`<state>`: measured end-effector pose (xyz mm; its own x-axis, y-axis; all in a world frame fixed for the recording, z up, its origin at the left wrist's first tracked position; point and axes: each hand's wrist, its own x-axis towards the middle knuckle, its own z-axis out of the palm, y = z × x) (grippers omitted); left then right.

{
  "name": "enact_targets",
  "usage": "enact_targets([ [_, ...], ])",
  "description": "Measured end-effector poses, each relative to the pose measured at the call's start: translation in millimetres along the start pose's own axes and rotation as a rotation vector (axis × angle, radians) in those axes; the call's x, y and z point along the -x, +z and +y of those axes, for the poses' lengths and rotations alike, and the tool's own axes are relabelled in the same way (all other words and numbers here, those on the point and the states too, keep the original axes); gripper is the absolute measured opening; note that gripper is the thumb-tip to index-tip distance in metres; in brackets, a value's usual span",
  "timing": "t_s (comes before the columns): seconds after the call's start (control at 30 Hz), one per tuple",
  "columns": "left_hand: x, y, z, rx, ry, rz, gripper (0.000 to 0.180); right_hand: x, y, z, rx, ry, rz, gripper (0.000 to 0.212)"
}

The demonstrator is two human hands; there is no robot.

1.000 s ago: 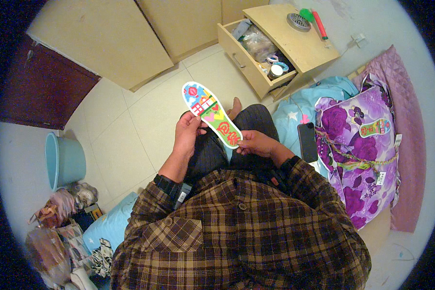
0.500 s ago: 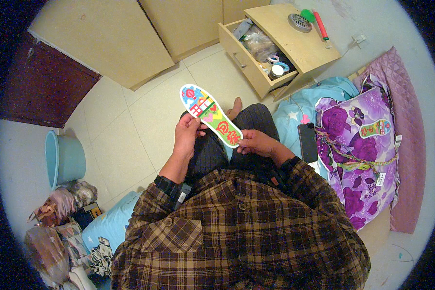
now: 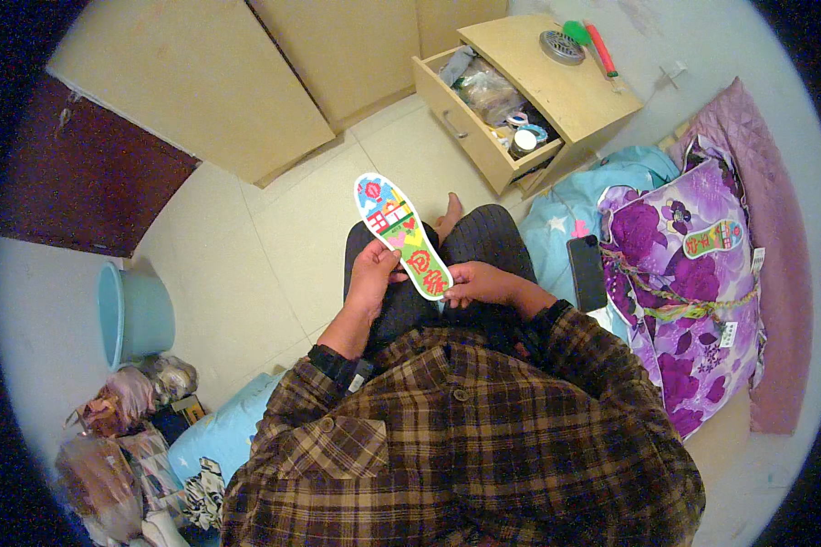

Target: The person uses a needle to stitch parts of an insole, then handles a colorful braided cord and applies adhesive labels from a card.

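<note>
A bright embroidered shoe insole (image 3: 395, 228), green with red, blue and yellow patterns, is held over my lap. My left hand (image 3: 372, 278) grips its left edge near the middle. My right hand (image 3: 476, 283) pinches its heel end from the right. The toe end points away from me toward the tiled floor. A second, similar insole (image 3: 713, 239) lies on the purple flowered pillow (image 3: 680, 301) to my right.
A dark phone (image 3: 587, 272) lies on the light blue bedding beside my right knee. A wooden nightstand (image 3: 556, 91) with an open, cluttered drawer stands ahead right. Wardrobe doors (image 3: 219, 82) are ahead. A blue basin (image 3: 135, 314) and bags sit at the left.
The insole has tilted slightly and shifted a little toward me; both hands keep their hold on it.
</note>
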<state>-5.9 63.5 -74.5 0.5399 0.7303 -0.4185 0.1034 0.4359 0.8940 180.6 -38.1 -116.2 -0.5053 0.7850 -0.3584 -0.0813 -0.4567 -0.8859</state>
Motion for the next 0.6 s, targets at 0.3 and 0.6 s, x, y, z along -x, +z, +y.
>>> enact_targets([
  [0.3,-0.2,-1.4,0.3,0.015,-0.02,0.047,0.015,4.7,-1.0,-2.4,-0.096,-0.026,0.114,0.025],
  [0.6,-15.6,7.0,1.7,-0.126,0.018,-0.002,0.02,6.8,-11.8,8.1,-0.095,-0.173,0.118,0.026],
])
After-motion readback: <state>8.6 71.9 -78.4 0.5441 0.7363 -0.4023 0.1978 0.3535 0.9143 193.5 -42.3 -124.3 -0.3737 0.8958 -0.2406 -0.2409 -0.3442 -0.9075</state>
